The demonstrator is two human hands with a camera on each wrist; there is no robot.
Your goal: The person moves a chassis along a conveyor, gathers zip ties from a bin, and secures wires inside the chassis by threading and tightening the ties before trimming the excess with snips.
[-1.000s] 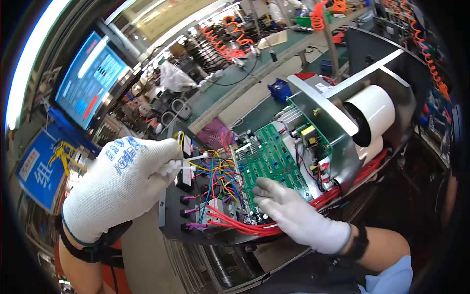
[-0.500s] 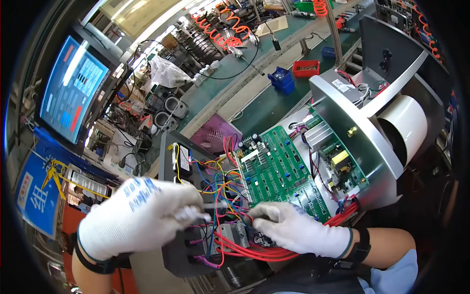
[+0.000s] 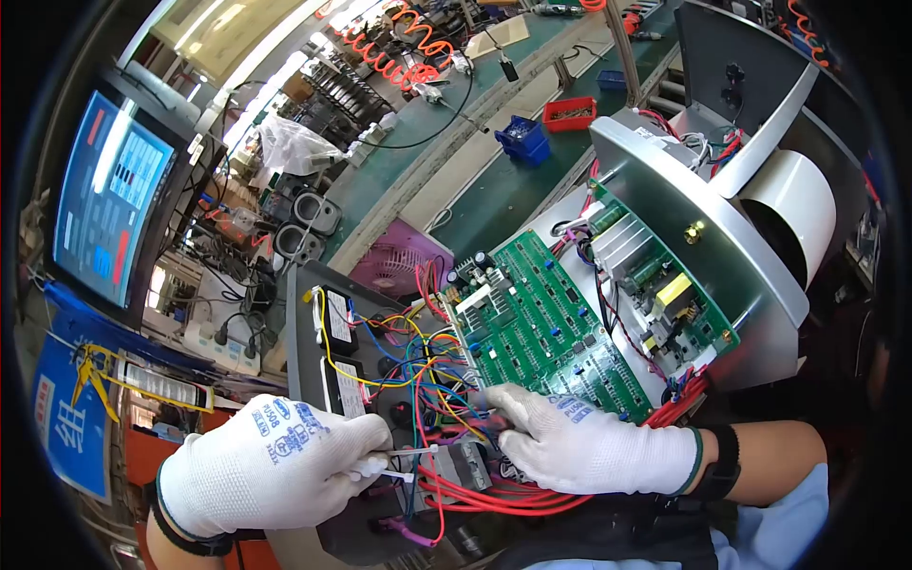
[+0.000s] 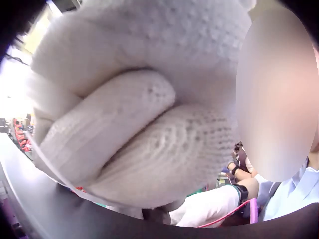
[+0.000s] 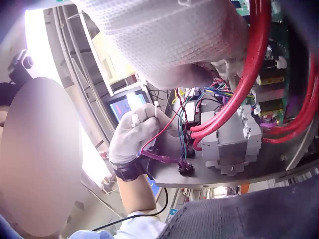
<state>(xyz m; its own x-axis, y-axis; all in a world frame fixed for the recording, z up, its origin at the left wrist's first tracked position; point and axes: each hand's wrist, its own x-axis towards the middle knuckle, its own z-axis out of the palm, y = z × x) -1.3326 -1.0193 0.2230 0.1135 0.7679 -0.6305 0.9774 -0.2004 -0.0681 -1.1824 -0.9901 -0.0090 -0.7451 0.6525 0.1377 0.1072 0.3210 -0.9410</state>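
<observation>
My left hand [image 3: 280, 465], in a white knit glove, pinches white cable ties [image 3: 414, 449] over the left front of an opened metal housing. Its fingers are curled in the left wrist view, and a thin white strip [image 4: 52, 169] runs beside them. My gloved right hand [image 3: 594, 445] leans over the near edge of the green circuit board [image 3: 546, 323]. Its thumb and fingers close round part of the coloured wire bundle [image 3: 427, 366]; the fingertips are partly hidden among the wires. Thick red cables [image 3: 518, 496] pass below the right hand, beside a grey terminal block [image 5: 232, 142].
A second board [image 3: 670, 294] and a white cylinder [image 3: 793, 209] sit at the housing's right. Behind are a pink fan [image 3: 389, 261], a blue bin [image 3: 522, 140] and a red bin [image 3: 570, 114]. A monitor [image 3: 114, 199] and a yellow caulking gun [image 3: 93, 380] stand left.
The left hand has come down and right with the cable ties, close to the wires. My right hand has moved off the board's face, and its fingers have closed at the wire bundle.
</observation>
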